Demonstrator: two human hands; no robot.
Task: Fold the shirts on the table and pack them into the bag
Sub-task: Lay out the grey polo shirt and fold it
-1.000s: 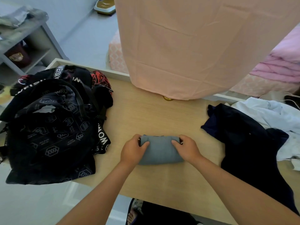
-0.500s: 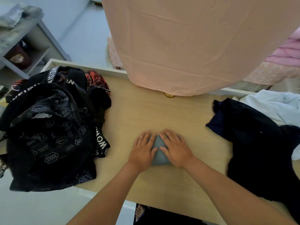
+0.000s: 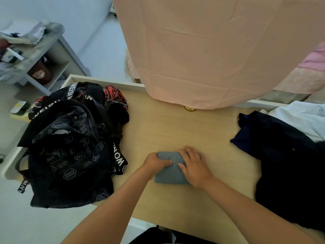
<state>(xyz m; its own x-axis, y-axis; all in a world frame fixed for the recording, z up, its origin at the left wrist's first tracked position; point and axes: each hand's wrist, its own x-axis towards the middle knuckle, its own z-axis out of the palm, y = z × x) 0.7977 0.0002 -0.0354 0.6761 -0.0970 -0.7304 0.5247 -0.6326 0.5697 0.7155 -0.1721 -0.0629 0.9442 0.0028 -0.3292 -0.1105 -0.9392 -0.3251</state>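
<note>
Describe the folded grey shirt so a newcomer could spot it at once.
Find the wooden table, with a black bag on its left and dark clothes on its right. Between them, under the left hand and right hand, lies the grey shirt: the only neatly folded bundle there.

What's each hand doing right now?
Left hand: grips the left edge of the folded grey shirt.
Right hand: open, pressing flat on that shirt.
</note>
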